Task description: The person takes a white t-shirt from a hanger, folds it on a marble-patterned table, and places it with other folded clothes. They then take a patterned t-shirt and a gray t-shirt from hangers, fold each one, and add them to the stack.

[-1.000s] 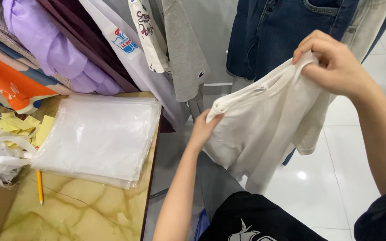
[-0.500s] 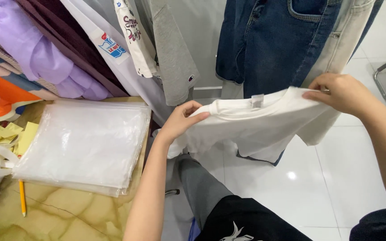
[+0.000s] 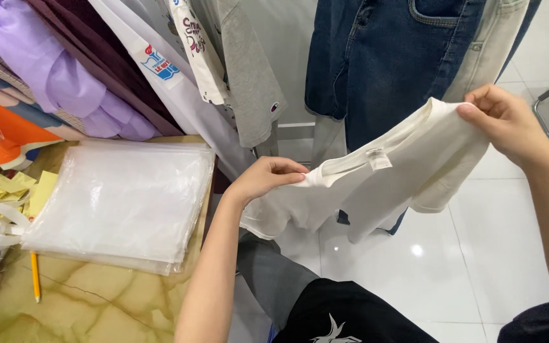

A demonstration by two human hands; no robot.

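Fingers (image 3: 287, 174) of left hand (image 3: 265, 181) and right hand (image 3: 506, 121) pinching white T-shirt (image 3: 376, 184) at shoulders, spread midair at three o'clock from bench (image 3: 96, 298), unfolded, stack of clear bags (image 3: 119, 203) untouched at nine o'clock.

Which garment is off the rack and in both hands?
The white cotton T-shirt, stretched between left hand and right hand. The blue denim jeans and grey T-shirt hang untouched.
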